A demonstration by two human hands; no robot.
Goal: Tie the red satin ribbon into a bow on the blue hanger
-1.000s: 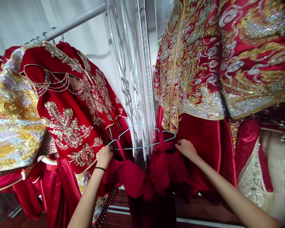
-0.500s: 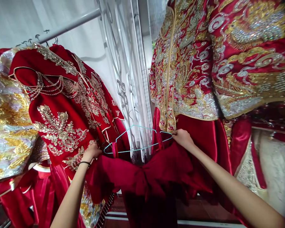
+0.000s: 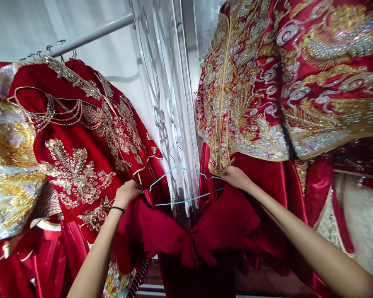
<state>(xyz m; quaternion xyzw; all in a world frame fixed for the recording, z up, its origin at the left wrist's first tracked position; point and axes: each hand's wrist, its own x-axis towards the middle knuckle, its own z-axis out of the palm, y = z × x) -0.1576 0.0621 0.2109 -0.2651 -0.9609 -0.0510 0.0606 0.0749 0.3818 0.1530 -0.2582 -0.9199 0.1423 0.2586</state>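
A dark red dress (image 3: 202, 236) with a bow at its neckline hangs on a thin light-blue hanger (image 3: 186, 202) in the middle. Red straps loop over both arms of the hanger. My left hand (image 3: 129, 193), with a black band at the wrist, is closed at the dress's left shoulder, over the hanger's left end. At the other shoulder, my right hand (image 3: 236, 178) pinches the fabric by the hanger's right end. The fingertips of both hands are partly hidden.
A red jacket (image 3: 90, 136) with gold beadwork hangs from a metal rail (image 3: 96, 35) at the left. On the right hang heavily embroidered red-and-gold jackets (image 3: 245, 91). Behind the hanger are white curtains (image 3: 121, 95) and a scrolled metal frame (image 3: 160, 111).
My left hand has moved right and slightly up onto the hanger's left end, bringing the dress's shoulder with it. My right hand has shifted slightly left, and the dress's neckline has sunk a little.
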